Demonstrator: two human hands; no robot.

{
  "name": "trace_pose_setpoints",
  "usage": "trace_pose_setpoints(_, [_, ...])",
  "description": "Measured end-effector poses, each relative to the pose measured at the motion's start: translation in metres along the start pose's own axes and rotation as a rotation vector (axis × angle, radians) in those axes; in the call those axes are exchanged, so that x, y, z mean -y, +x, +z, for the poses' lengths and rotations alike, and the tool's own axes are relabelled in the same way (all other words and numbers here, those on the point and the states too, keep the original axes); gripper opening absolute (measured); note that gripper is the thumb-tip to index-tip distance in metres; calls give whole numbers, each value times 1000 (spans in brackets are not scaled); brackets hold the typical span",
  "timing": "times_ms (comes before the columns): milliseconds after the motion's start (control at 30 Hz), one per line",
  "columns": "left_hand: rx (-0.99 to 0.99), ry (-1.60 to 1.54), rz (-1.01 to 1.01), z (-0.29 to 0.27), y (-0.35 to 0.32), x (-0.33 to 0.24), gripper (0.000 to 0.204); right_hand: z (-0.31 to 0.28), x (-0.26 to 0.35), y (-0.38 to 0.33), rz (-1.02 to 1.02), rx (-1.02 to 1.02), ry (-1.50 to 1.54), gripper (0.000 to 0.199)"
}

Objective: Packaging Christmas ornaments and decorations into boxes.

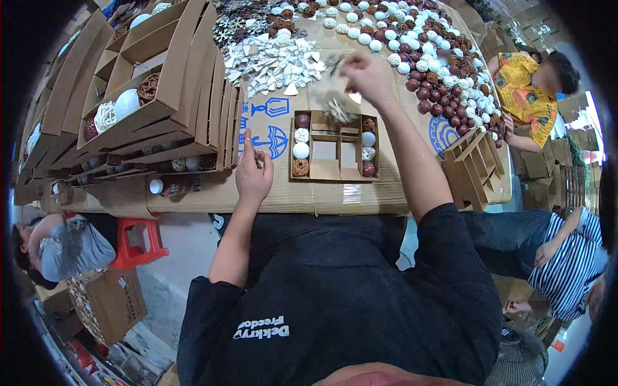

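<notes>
The divided box, a shallow cardboard tray, lies on the worktop in front of the person and serves as the reference. Each of its two outer columns carries four balls, smooth and woven, in dark red, white and brown; bare compartments lie between them.

The left hand is raised just left of the box, its forearm rising from the near side; the index finger is straight and points away from the body, while the other fingers are loosely bent. The right arm reaches along the right side of the box, elbow bent, so that the right hand is beyond the far wall with its fingers curled inward. Whether its fingertips pinch anything cannot be told because of blur; a blurred greyish bunch appears at the box's far edge, below this hand.

Beyond the box and to its left lies a heap of white chips; beyond and to its right, a spread of balls. Stacked cartons stand to its left, and cardboard dividers to its right.
</notes>
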State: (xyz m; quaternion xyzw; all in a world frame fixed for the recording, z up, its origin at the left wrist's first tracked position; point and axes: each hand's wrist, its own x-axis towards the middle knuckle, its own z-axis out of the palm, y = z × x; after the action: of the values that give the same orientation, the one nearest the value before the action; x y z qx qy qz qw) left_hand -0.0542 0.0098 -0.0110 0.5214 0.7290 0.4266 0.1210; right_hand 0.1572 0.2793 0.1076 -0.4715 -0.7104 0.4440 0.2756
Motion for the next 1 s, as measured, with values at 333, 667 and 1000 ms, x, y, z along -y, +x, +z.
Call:
trace_pose_setpoints(333, [-32, -176, -20, 5, 1, -7, 76, 9, -25, -28, -51, -214, 299, 21])
trace_pose_setpoints(667, [50, -349, 81, -10, 12, -91, 106, 42, 1, -156, 59, 278, 1020, 18])
trace_pose_setpoints(1000, [244, -942, -288, -6, 16, -100, 71, 50, -11, -162, -27, 162, 822, 58])
